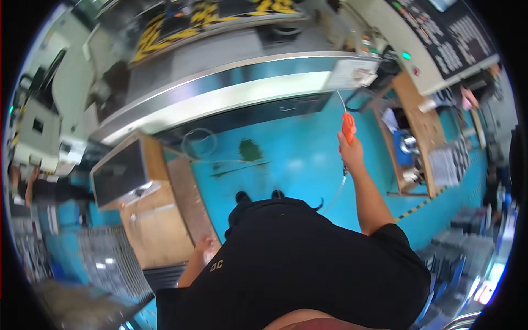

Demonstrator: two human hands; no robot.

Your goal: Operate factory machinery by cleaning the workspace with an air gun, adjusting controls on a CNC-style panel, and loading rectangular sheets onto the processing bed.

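My right hand (350, 147) is wrapped round the handle of an orange air blow gun (347, 125), held out in front of me above the blue floor. Its thin metal nozzle (341, 101) points away toward the machine, and a clear hose (336, 193) trails down from the grip. Low at my left side, close to the edge of a wooden bench (157, 234), is my left hand (205, 246). Its fingers are blurred and a pale patch shows beside them, so I cannot make out whether it holds anything.
Ahead runs a long machine front (220, 102) with yellow-black striped edging. A wooden table (421, 132) with a blue box and metal parts stands to the right. A dark puddle (250, 150) and a coiled hose (199, 144) lie on the floor. Another person (55, 190) is at far left.
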